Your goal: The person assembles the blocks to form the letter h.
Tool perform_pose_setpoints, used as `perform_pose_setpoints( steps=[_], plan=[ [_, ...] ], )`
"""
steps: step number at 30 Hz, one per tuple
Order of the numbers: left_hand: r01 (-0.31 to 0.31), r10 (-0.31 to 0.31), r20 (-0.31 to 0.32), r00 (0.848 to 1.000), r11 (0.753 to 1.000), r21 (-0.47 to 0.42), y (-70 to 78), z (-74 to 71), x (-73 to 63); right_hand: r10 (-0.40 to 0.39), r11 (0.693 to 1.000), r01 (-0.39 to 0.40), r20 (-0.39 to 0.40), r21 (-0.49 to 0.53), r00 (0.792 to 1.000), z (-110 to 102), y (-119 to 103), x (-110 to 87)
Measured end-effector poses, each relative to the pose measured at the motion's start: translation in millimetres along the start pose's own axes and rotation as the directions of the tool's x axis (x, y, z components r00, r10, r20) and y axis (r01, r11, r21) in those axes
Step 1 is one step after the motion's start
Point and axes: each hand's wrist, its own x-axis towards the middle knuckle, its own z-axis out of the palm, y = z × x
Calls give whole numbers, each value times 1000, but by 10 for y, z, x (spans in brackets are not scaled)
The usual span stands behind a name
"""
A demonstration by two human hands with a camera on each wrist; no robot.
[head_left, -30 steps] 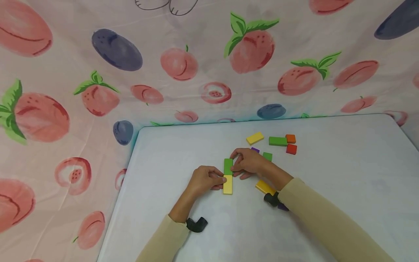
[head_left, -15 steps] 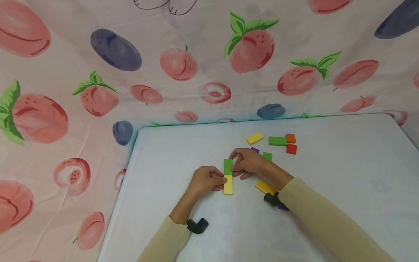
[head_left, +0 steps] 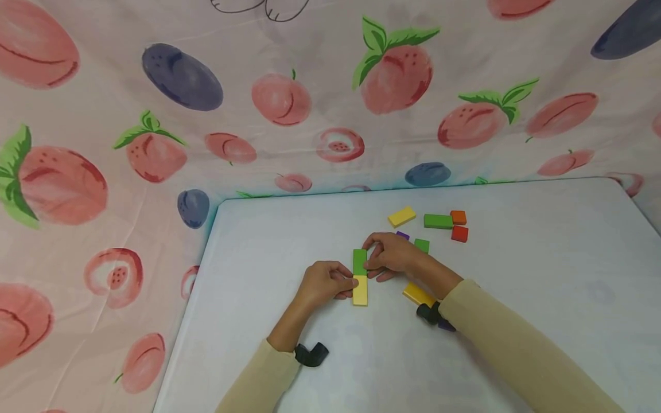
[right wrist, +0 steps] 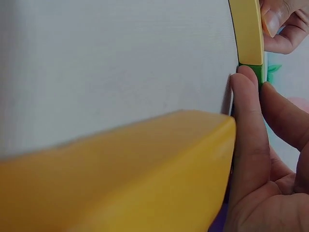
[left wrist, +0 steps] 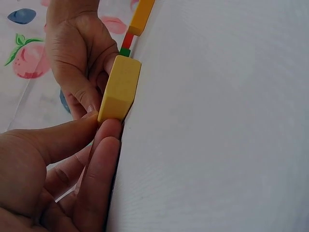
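A light yellow block [head_left: 360, 292] and a green block [head_left: 360, 262] lie end to end on the white table, forming one straight line. With thumb and fingers the left hand [head_left: 321, 284] pinches the yellow block from its left side; the left wrist view shows the thumb at the block's upper edge. My right hand [head_left: 393, 253] holds the green block from the right, its index finger at the far corner and the thumb by the near side. In the right wrist view the right fingers [right wrist: 251, 135] cover most of the green block [right wrist: 256, 72].
Behind the right hand lie another yellow block [head_left: 401, 217], a long green block [head_left: 438, 221], an orange block [head_left: 458, 217], a red block [head_left: 460, 234], a small green block [head_left: 422, 246] and a partly hidden purple one [head_left: 403, 235]. An orange-yellow block [head_left: 418, 295] sits beneath the right wrist.
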Motion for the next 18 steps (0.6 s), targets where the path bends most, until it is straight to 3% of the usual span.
perform_pose_setpoints(
  steps=[18],
  plan=[
    [-2, 2, 6, 1000, 1000, -2, -3, -6, 2, 1, 1000, -1, -6, 7, 1000, 10, -1, -16]
  ],
)
